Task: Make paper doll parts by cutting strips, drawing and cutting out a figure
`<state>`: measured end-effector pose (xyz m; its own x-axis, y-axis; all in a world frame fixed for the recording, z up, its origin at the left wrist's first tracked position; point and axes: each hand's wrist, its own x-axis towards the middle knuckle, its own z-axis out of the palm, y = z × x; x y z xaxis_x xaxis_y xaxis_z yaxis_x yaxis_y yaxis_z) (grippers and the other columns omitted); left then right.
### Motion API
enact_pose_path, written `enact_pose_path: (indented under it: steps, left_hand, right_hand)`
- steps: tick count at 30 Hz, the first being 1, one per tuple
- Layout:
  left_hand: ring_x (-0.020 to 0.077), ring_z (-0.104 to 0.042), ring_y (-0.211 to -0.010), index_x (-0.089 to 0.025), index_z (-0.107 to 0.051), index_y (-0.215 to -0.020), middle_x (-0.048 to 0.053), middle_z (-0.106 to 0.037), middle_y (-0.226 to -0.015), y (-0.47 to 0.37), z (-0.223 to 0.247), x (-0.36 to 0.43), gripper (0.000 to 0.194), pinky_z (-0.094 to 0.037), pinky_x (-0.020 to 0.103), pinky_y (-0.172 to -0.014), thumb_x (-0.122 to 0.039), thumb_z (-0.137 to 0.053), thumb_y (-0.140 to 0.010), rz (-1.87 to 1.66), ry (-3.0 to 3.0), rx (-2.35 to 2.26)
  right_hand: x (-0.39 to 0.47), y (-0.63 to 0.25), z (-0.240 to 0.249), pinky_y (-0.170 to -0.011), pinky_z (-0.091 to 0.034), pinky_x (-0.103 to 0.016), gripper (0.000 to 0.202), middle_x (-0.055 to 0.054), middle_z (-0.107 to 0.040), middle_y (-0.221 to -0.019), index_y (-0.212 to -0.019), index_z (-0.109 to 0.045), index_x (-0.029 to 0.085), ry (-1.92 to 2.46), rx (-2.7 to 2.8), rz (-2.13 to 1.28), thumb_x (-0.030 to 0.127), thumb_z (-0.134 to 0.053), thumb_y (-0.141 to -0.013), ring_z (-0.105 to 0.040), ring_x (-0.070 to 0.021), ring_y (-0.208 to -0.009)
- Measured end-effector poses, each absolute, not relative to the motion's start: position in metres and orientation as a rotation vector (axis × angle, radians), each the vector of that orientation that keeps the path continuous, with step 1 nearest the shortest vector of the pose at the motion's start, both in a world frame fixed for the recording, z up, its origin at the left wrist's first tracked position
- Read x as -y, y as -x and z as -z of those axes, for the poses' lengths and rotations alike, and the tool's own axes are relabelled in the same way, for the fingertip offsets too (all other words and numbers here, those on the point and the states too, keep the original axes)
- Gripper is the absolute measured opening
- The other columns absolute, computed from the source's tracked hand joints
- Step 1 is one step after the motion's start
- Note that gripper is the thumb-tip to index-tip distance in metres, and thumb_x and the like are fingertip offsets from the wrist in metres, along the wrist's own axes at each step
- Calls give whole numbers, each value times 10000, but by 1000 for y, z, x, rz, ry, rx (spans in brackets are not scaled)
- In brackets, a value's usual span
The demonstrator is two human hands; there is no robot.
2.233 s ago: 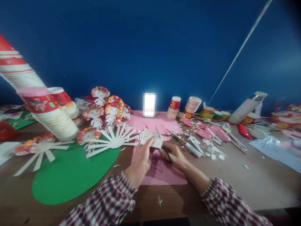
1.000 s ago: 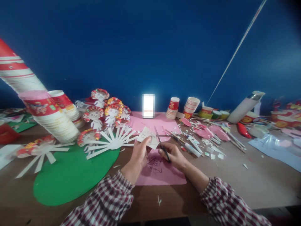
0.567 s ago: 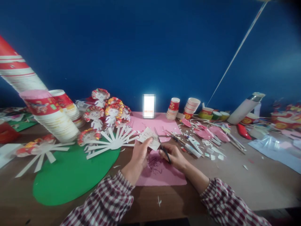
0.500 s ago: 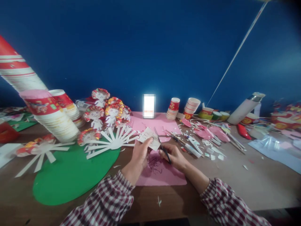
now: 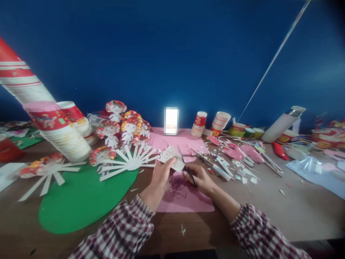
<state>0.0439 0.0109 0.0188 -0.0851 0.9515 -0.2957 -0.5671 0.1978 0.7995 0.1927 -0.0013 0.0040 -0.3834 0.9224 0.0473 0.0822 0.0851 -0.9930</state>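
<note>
My left hand [image 5: 161,178] pinches a small white piece of paper [image 5: 176,164] with faint drawn lines, thumb on top. In my right hand [image 5: 199,178] is a pair of dark-handled scissors [image 5: 192,176], fingers closed round the handles. The scissor blades point up and away, right against the paper's right edge. Whether they are cutting into it I cannot tell. Below both hands lies a pink sheet [image 5: 185,205] with dark handwriting.
At left stand stacked paper cups [image 5: 67,140], paper-cup dolls [image 5: 108,133], a cut white paper fan [image 5: 133,163] and a green oval sheet [image 5: 88,201]. A lit screen [image 5: 171,120] stands behind. Markers [image 5: 221,172], paper scraps [image 5: 244,180] and a tilted bottle [image 5: 280,126] lie right.
The view has shifted very slightly. Both hands, the paper and the scissors keep almost the same position and grip.
</note>
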Motion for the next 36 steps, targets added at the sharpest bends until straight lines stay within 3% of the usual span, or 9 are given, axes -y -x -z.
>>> enact_pose_path:
  steps: [14, 36]
  left_hand:
    - [144, -594, -544, -136, -662, -755, 31, -663, -645, -43, -7, -16, 287, -457, 245, -529, -283, -814, -562, -1340, -567, -1006]
    - [166, -599, -531, -146, -617, -686, 38, -648, -605, -44, -13, -14, 253, -461, 278, -508, -257, -804, -558, -1319, -487, -1001]
  right_hand:
    - [3, -193, -10, -481, -277, -214, 453, 40, -424, -586, -710, -535, 159, 1033, 1638, -1354, 591, -668, -747, -348, -89, -540]
    - [3, -196, -13, -471, -324, -210, 401, 37, -441, -589, -741, -576, 149, 1076, 1683, -1313, 537, -677, -759, -395, -93, -528]
